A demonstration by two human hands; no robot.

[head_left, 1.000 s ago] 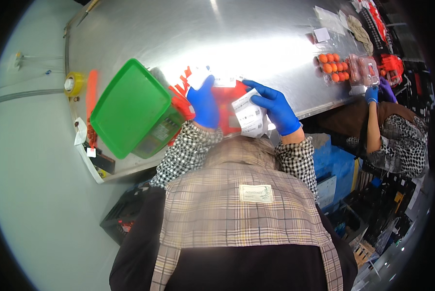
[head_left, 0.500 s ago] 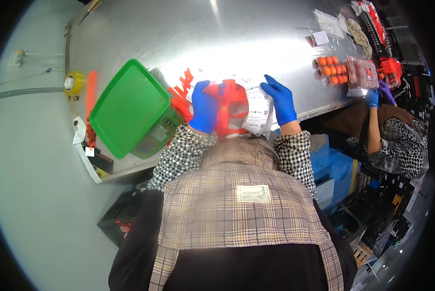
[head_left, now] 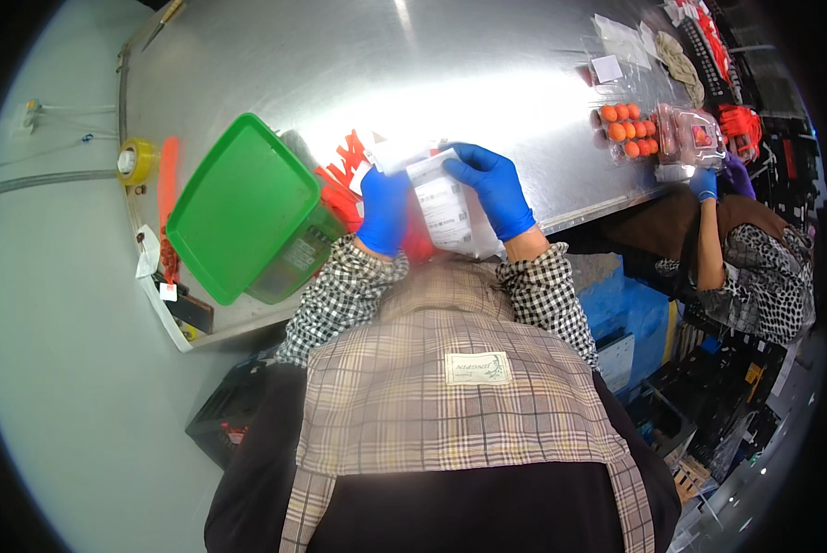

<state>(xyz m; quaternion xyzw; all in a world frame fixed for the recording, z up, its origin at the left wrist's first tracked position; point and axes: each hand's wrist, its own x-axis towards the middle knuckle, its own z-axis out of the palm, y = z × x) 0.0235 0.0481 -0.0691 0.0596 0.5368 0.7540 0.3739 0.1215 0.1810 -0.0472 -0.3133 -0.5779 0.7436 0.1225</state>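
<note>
My left hand [head_left: 383, 210], in a blue glove, is closed beside a bunch of red strips [head_left: 417, 241]; its fingertips are partly hidden and slightly blurred. My right hand [head_left: 493, 189], gloved in blue too, pinches the upper edge of a strip of white printed labels [head_left: 443, 210] between thumb and fingers. The label strip hangs in front of the red bunch and covers most of it. More red strips [head_left: 344, 166] with white tags lie on the metal table just beyond my left hand.
A green-lidded clear tub [head_left: 245, 207] stands left of my hands, near yellow tape [head_left: 135, 161] and a long red strip [head_left: 169, 207]. A knife [head_left: 163, 23] lies far left. At right, a co-worker's gloved hand [head_left: 704, 184] touches a clear pack [head_left: 688, 138] beside round orange items [head_left: 628, 131].
My right hand has moved left and closed on the white label strip, drawing it across the red bunch. My left hand stays almost in place. The co-worker's hands have barely shifted.
</note>
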